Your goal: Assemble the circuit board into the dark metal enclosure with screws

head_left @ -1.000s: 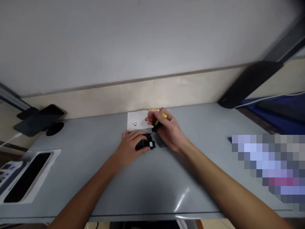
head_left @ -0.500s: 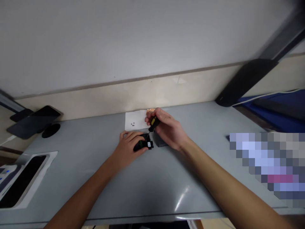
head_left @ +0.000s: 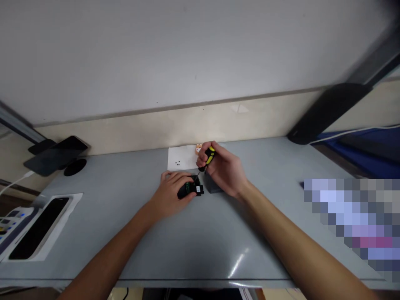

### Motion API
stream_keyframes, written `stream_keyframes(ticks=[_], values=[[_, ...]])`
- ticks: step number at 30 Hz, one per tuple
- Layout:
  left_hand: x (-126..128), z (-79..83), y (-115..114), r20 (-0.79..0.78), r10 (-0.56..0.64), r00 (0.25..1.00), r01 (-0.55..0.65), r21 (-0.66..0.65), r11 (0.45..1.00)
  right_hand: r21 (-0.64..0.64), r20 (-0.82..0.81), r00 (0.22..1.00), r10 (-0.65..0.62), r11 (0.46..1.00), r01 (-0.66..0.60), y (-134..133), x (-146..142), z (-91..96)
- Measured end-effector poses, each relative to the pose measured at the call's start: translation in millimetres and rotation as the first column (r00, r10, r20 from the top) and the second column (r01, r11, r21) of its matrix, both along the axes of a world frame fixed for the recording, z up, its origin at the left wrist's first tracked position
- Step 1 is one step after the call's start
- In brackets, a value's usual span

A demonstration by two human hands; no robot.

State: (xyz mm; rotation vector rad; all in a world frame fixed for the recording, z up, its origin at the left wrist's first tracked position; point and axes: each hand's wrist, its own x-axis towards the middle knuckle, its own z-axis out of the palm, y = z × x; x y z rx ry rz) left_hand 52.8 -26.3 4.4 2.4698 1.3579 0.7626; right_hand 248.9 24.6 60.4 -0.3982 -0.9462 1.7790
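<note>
My left hand is closed around a small black device lying on the grey table, with a bit of green circuit board and a white label showing. A black and yellow screwdriver is gripped in my right hand. Its thin shaft slants down to the left, and the tip reaches the device's open part near my left fingers. Whether the tip sits in a screw is too small to tell. Under my right hand lies a dark flat piece, partly hidden.
Several tiny dark screws lie on white paper by the wall, near a small orange animal-faced item. At left are a phone on a stand and a black tray-like item. A dark column stands back right.
My right fingers and the screwdriver handle have turned, so more yellow shows. The left hand still holds the device in place. The whole view has shifted slightly.
</note>
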Motion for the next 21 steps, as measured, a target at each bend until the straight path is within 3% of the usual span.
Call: stream_keyframes(ticks=[5,15,21], values=[[-0.3,1.4,-1.8,-0.008,-0.001,1.000,0.001,-0.016,1.000,0.065,0.078,0.997,-0.029,0.998,0.024,-1.1,4.5,-0.6],[0.5,0.9,-1.7,-0.005,0.000,1.000,0.000,-0.003,1.000,0.079,0.107,0.990,-0.095,0.993,0.086,-0.6,-3.6,-0.5],[0.0,2.0,-2.2,-0.009,0.004,1.000,-0.004,-0.018,1.000,0.079,0.127,0.991,-0.035,0.997,0.025,-2.5,0.1,2.3]])
